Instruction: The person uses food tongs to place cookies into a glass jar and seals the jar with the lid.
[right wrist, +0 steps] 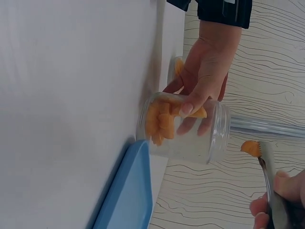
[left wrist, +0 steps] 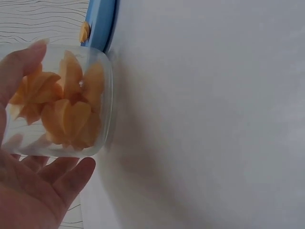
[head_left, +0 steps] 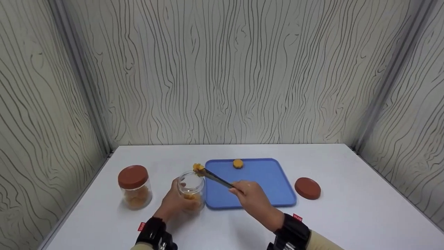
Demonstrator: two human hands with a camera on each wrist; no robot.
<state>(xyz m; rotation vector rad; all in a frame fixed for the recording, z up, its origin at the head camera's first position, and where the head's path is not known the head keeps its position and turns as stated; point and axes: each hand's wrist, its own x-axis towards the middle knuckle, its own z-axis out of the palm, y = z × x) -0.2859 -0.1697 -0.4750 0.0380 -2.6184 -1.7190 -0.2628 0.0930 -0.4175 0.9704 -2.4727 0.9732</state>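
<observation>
My left hand [head_left: 173, 202] grips a clear jar [head_left: 191, 186] around its side, thumb on one side and fingers on the other. Several orange, ridged pieces [left wrist: 66, 114] lie in the bottom of that jar, which has no lid on. In my right hand [head_left: 256, 200] are metal tongs [head_left: 219, 179], held by the handle. Their tips pinch one orange, flower-like piece [head_left: 198, 168] just above the jar's mouth; the right wrist view shows the piece [right wrist: 250, 148] apart from the rim.
A blue tray [head_left: 258, 187] lies right of the jar, with one orange piece [head_left: 238, 163] near its far edge. A red-brown lid [head_left: 307, 188] rests on the white table beyond the tray's right side. Another jar [head_left: 137, 198], lidded and holding orange pieces, stands at left.
</observation>
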